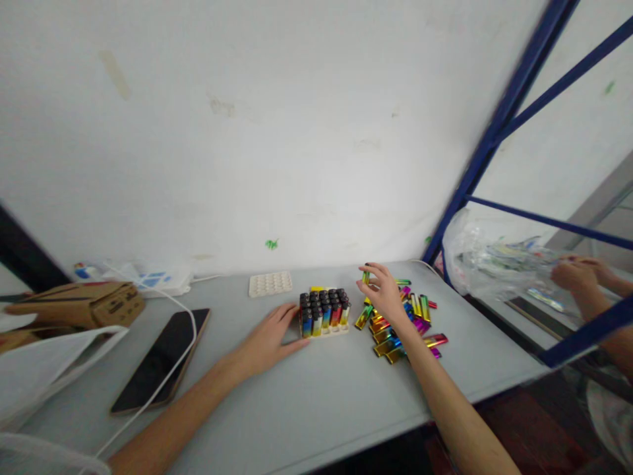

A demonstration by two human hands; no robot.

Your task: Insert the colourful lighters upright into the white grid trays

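Note:
Several lighters [326, 310] with black tops and coloured bodies stand upright in rows in a white tray [329, 334]. My left hand [270, 336] holds the tray's left side, thumb at the front corner and fingers along the side. To the right, my right hand [383, 290] pinches one shiny green-gold lighter [366, 274] between thumb and fingers, above the table. Below and beside that hand lies a loose pile of metallic lighters [388, 343] in gold, blue, purple and red; my wrist covers part of it.
A white tray with round hollows [270, 284] lies by the wall. On the left are a phone [163, 363], a white cable [190, 330], a cardboard box [93, 303] and a white bag [54, 369]. Beyond the blue frame [479, 158], another person's hands [578, 274] work near clear plastic bags [475, 257].

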